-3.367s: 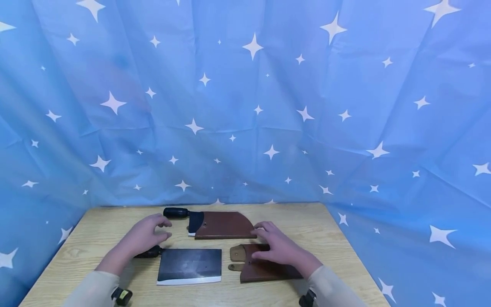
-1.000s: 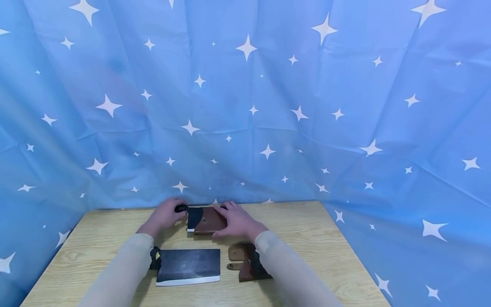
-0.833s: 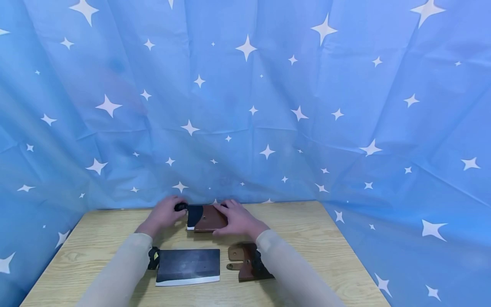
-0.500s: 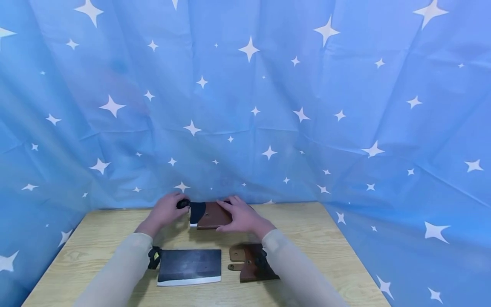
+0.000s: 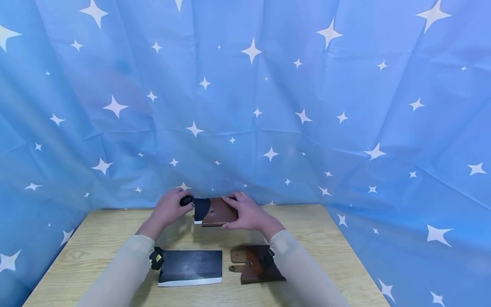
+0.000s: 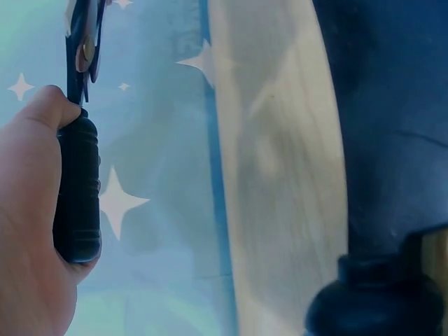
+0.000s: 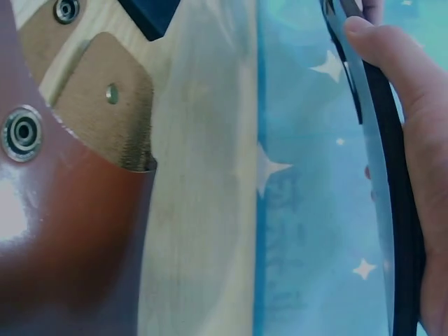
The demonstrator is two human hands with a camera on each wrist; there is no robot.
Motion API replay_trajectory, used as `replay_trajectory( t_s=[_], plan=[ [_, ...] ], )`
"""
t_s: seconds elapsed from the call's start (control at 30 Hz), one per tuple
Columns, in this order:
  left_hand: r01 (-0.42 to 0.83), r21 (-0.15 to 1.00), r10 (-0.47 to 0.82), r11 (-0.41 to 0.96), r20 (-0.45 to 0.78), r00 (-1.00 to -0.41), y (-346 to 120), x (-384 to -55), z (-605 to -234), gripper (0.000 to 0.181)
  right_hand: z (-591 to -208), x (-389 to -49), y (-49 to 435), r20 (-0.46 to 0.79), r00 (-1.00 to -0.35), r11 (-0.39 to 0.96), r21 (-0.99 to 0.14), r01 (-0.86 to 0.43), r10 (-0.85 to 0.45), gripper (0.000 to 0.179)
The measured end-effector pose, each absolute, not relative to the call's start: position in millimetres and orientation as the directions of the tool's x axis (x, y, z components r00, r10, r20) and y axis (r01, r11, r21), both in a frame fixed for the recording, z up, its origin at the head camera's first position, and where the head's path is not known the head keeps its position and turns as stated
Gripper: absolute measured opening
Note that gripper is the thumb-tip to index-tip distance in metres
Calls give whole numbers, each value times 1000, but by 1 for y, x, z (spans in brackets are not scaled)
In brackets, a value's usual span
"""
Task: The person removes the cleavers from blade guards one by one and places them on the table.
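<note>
At the back of the table my left hand grips the black handle of a cleaver. The cleaver's blade sits inside a brown leather sheath, with a dark strip and a pale edge showing at the mouth. My right hand holds that sheath by its far end, thumb on the near side. The sheathed cleaver is raised off the table, a shadow beneath it. Nearer lies a bare cleaver, its handle hidden behind the left wrist camera. A second brown sheath with snap straps lies to its right.
The light wooden table ends at a blue star-patterned curtain, close behind the raised cleaver. My right sleeve covers part of the second sheath.
Both hands, empty at first, have reached to the back and taken hold of the sheathed cleaver. It has risen off the table and shifted slightly right. The bare cleaver and second sheath stay put.
</note>
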State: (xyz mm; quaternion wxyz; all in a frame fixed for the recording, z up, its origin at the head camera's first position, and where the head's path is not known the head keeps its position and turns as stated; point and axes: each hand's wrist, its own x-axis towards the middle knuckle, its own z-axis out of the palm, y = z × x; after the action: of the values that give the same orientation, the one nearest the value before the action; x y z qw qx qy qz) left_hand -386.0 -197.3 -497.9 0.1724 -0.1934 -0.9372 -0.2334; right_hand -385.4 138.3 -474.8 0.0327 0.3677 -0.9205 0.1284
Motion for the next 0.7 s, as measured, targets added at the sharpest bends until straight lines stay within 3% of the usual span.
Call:
replay_trajectory(
  t_s=[0.7],
  plan=[
    [430, 388, 269, 815, 404, -874, -194, -377, -484, 37, -464, -380, 143, 170, -729, 703, -194, -684, -663, 106]
  ],
)
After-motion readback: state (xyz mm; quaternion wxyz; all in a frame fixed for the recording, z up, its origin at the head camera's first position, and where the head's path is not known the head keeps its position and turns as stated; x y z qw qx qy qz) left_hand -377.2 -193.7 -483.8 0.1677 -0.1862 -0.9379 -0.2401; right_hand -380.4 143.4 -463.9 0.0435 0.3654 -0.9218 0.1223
